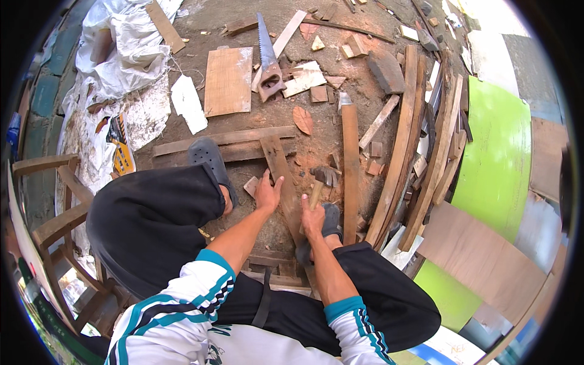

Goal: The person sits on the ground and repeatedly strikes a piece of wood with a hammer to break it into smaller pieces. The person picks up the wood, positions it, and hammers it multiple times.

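Note:
My right hand (pixel 313 218) is wrapped round the wooden handle of a hammer (pixel 325 176), whose dark metal head points away from me. My left hand (pixel 266 194) grips the left edge of a narrow wooden plank (pixel 281 163), thumb over its face; its other fingers are partly hidden. That plank runs from between my feet toward a crosswise wooden bar (pixel 225 139), meeting it at the far end. Beside my left hand lies a small wood block (pixel 250 187). A long upright-lying board (pixel 350 164) is to the right of the hammer.
A handsaw (pixel 267 64) lies ahead next to a square plywood piece (pixel 228 82). Long timber strips (pixel 398 158) and a green panel (pixel 493 152) are on the right. White sacking (pixel 115 61) and a wooden frame (pixel 61 225) are on the left. Offcuts litter the ground.

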### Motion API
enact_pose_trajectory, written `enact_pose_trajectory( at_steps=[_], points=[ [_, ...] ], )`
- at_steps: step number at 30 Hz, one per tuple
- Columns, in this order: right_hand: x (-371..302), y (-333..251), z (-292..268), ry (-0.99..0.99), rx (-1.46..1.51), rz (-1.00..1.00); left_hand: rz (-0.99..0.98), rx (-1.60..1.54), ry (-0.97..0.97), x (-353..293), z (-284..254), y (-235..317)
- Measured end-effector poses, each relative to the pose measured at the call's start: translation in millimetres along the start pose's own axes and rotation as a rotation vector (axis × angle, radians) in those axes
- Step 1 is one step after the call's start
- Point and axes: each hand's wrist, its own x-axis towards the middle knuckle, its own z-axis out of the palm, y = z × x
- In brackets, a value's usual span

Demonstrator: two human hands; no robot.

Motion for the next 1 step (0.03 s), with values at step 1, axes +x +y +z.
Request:
enact_pose_trajectory(
  at_steps=[1],
  points=[
    [-0.5, -0.7, 1.0, -0.003, -0.007, -0.001, -0.082, -0.034, -0.131, 7.1, 2.2, -8.4]
  ],
)
